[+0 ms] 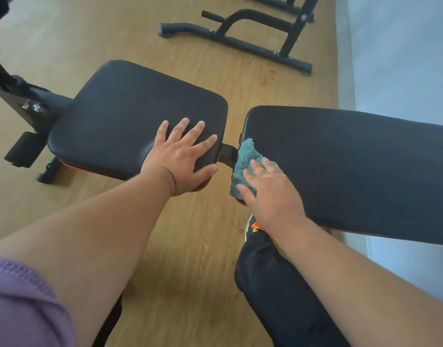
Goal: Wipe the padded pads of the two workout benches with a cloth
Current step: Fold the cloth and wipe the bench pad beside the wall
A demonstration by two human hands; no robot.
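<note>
Teal cloth, crumpled, under flat right hand at long pad's 9 o'clock edge. Left hand spread flat on seat pad. Narrow gap between pads; bare floor at 6 o'clock.

Soft even daylight, faint shadows, mild overall blur, wide-angle bending at edges.

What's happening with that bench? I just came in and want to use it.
A person is wiping it down. The right hand presses a teal cloth flat on the near end of the long pad, by the gap between the pads. The left hand rests open on the seat pad, steadying it. A black rack stands on the floor behind.
</note>
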